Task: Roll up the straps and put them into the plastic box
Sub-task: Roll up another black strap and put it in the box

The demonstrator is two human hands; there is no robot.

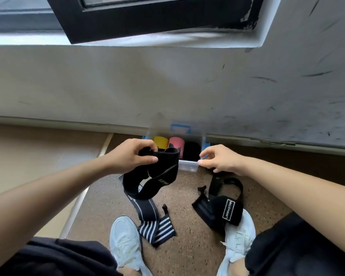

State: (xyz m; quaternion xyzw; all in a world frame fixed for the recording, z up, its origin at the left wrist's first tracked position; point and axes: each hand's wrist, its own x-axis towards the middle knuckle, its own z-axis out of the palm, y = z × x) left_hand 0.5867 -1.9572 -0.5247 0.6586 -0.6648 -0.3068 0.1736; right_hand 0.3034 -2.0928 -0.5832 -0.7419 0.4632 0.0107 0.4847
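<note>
The dark shorts over the person's knees fill the bottom corners. Just beyond them two pale shoes stand on the speckled floor.

A striped strap lies flat beside the left shoe. A labelled black strap lies in a loose heap with one end against the right shoe.

The left hand grips the top of a black strap with thumb and fingers curled round it. The rest of this strap hangs in slack loops above the floor, not yet rolled. Whether its tail joins the striped piece cannot be told.

The right hand holds nothing. Its fingers are loosely bent at the right front corner of the plastic box, and contact with the rim is unclear.

The box stands at the floor's far edge, against the foot of the wall. A yellow roll, a pink roll and a black roll already stand inside it.

The likely trouble lies in the slack:
- **Loose roll:** winding with one hand while the loops dangle would probably give a loose, skewed roll that springs open in the box.
- **Trapped tail:** if the tail is caught at the shoe, pulling could jerk the strap from the fingers.
- **Crowded box:** the rolls already inside leave little room, so a fat roll may jam or tip its neighbours.
</note>
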